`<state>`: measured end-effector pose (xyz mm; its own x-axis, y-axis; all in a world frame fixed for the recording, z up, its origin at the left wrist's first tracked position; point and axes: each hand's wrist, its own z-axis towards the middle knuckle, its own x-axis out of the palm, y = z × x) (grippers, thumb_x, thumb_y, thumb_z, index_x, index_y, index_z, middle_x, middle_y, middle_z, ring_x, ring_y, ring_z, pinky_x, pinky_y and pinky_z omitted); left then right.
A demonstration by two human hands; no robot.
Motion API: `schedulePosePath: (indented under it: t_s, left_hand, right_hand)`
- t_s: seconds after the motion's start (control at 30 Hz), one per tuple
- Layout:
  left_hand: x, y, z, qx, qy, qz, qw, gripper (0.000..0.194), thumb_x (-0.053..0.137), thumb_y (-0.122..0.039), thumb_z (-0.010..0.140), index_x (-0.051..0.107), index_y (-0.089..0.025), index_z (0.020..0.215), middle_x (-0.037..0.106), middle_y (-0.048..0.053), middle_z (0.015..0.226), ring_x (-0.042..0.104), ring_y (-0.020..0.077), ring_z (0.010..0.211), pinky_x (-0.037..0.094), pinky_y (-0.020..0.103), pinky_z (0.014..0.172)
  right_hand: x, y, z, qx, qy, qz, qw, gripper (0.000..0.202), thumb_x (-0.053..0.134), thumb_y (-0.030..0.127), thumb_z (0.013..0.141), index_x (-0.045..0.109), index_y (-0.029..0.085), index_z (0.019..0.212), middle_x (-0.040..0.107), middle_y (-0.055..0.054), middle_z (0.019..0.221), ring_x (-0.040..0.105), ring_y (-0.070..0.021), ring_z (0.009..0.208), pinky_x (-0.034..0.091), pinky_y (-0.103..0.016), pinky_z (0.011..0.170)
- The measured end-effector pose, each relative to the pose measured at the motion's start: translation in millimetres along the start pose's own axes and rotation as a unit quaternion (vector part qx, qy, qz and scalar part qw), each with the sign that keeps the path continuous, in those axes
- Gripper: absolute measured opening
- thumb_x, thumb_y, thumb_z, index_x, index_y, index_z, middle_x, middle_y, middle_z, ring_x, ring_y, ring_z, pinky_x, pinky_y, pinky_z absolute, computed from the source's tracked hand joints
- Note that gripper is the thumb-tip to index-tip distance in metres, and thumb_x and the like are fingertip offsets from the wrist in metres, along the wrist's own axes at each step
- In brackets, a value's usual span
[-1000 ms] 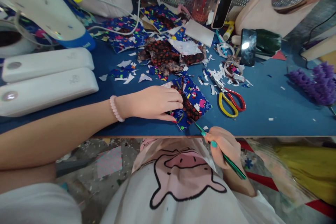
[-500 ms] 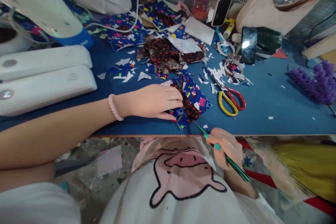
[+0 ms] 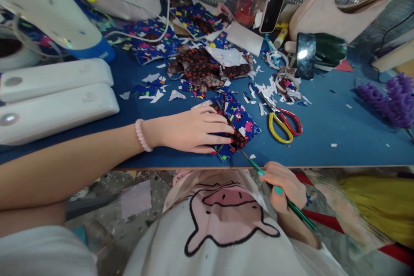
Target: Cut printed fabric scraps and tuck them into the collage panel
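Observation:
My left hand, with a beaded bracelet at the wrist, lies flat with fingers stretched over a blue cartoon-print piece. A dark strip with reddish spots crosses that piece, partly hidden under my fingertips. My right hand is closed round a slim green pen-shaped tool at the table's front edge. The tool's thin tip is beside the piece's lower edge; I cannot tell whether they touch. Scissors with yellow and red handles lie to the right.
Dark spotted cloth, white and blue scraps and rolls of tape lie behind my hands. Two long white cases stand at left. A phone leans at the back, and purple flowers lie at right.
My left hand has slid a little right and nearer, its fingers now further over the dark strip. My right hand has drawn back slightly right and down with the green tool.

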<state>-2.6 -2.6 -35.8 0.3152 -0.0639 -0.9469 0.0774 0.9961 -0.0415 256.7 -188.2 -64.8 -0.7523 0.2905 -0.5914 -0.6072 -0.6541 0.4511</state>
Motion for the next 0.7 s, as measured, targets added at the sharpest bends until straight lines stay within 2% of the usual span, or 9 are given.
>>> schedulePosePath:
  t_s: [0.1,0.27,0.37,0.53,0.7]
  left_hand:
    - [0.1,-0.2,0.8,0.0,0.015,-0.008,1.0,0.033,0.048,-0.033,0.104,0.065,-0.022,0.131,0.064,0.01,0.14,0.06,0.0263,0.126,0.04,0.042,0.11]
    - [1.9,1.1,3.2,0.011,0.004,-0.037,0.999,0.03,0.051,-0.032,0.104,0.071,-0.018,0.121,0.07,0.013,0.13,0.063,0.024,0.12,0.048,0.037,0.106]
    - [2.4,0.4,4.3,-0.003,0.017,-0.054,0.998,0.028,0.053,-0.031,0.103,0.072,-0.02,0.12,0.072,0.012,0.126,0.062,0.0229,0.122,0.048,0.036,0.107]
    - [3.4,-1.6,4.3,-0.025,0.052,-0.075,0.995,0.031,0.052,-0.029,0.104,0.068,-0.024,0.13,0.071,0.008,0.129,0.06,0.0227,0.125,0.045,0.036,0.111]
    - [3.4,-2.6,4.1,-0.017,0.046,-0.047,0.998,0.032,0.048,-0.026,0.105,0.068,-0.023,0.129,0.069,0.01,0.133,0.06,0.0243,0.126,0.047,0.039,0.109]
  right_hand:
    - [1.6,-0.4,3.5,-0.012,-0.01,0.02,1.0,0.027,0.044,0.019,0.099,0.065,0.015,0.115,0.067,-0.007,0.084,0.065,-0.0195,0.077,0.057,-0.036,0.073]
    - [1.7,-1.2,12.9,-0.064,0.061,0.019,0.996,0.026,0.041,0.022,0.103,0.064,0.014,0.111,0.067,-0.008,0.082,0.063,-0.0182,0.075,0.056,-0.034,0.07]
    - [-0.3,-2.7,12.8,-0.082,0.088,0.015,0.993,0.024,0.043,0.022,0.102,0.065,0.013,0.104,0.064,-0.009,0.08,0.059,-0.0181,0.074,0.055,-0.033,0.066]
    - [-4.9,-5.2,6.1,-0.078,0.081,0.013,0.994,0.021,0.046,0.017,0.099,0.067,0.016,0.1,0.06,-0.005,0.075,0.057,-0.0168,0.069,0.052,-0.033,0.064]
    - [-6.8,-4.7,5.3,-0.081,0.077,0.013,0.994,0.023,0.043,0.022,0.102,0.066,0.016,0.102,0.061,-0.006,0.076,0.059,-0.0176,0.072,0.054,-0.035,0.066]
